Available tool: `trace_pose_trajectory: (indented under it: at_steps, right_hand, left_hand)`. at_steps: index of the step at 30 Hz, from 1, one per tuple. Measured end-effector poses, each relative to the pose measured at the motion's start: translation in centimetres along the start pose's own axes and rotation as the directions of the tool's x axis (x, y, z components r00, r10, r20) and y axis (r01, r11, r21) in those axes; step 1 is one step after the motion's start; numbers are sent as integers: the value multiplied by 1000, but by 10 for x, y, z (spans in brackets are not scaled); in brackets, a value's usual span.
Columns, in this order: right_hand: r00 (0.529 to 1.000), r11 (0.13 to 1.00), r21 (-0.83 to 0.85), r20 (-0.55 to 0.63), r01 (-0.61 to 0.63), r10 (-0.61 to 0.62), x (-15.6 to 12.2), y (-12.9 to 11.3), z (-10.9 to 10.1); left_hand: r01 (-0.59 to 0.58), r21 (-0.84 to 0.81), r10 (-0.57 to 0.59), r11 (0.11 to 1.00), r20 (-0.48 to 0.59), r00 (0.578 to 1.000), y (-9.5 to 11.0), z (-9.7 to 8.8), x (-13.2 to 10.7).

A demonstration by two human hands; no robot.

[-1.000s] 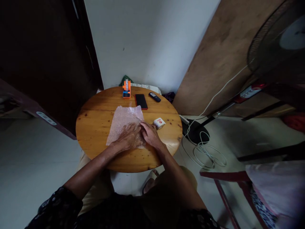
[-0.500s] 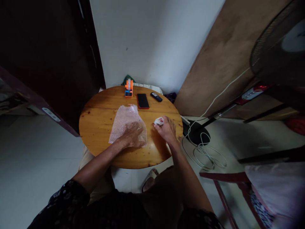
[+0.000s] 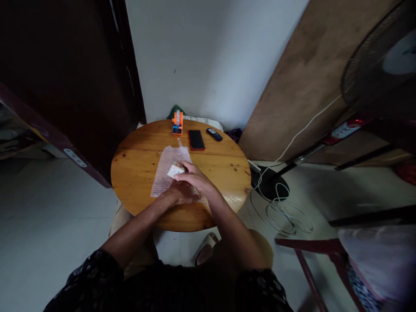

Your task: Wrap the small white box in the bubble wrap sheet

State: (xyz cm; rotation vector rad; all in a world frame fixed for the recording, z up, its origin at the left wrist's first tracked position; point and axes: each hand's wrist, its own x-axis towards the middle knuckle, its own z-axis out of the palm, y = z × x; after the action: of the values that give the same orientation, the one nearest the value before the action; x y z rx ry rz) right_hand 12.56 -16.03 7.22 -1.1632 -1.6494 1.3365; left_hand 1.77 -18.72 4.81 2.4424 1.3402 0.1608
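Observation:
A sheet of pinkish clear bubble wrap [image 3: 161, 174] lies on the round wooden table [image 3: 224, 169]. My left hand [image 3: 184, 193] rests flat on its near part, fingers stretched toward the right. Part of that hand is hidden beneath my right hand and wrist. My right hand [image 3: 196, 177] grips a small white box [image 3: 176, 170] between thumb and fingers, over the middle of the sheet. Whether the box touches the wrap, I cannot tell.
Toward the back of the table stand an orange and blue tape dispenser [image 3: 177, 123], a red-edged smartphone [image 3: 196, 140] and a small dark keypad phone [image 3: 214, 134]. A standing fan [image 3: 380, 65] and a coiled white cable [image 3: 287, 212] are on the right.
My right hand has carried the small box left, from the bare wood to above the bubble wrap, crossing over my left hand. My left hand stays on the wrap.

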Motion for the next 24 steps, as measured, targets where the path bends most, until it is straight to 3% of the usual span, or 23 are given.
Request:
trace_pose_trajectory:
  at_steps: [4,8,12,16,20,24]
  right_hand:
    - [975,989,97,-183,-111,127,25,20,-13]
    - [931,982,184,-350,-45,108,18,40,-39]
    - [943,977,212,-324,-4,74,8,55,-42]
    - [950,994,107,-312,8,26,12,68,-35]
    - [943,1000,18,-334,9,-2,17,78,-34]
    - [937,994,-93,-340,54,-83,14,80,-32]
  left_hand:
    - [-46,-23,46,999,-11,999,-2,6,0]
    - [-46,-64,44,997,-32,999,-8,14,2]
    - [-164,-112,150,980,-125,981,-29,11,-3]
    - [-82,-104,51,991,-274,961,-63,-1,-12]
    - [-24,-94,0,995,-240,971,-84,-5,-21]
    - [-22,-106,-2,994,-223,975,-85,3,-25]
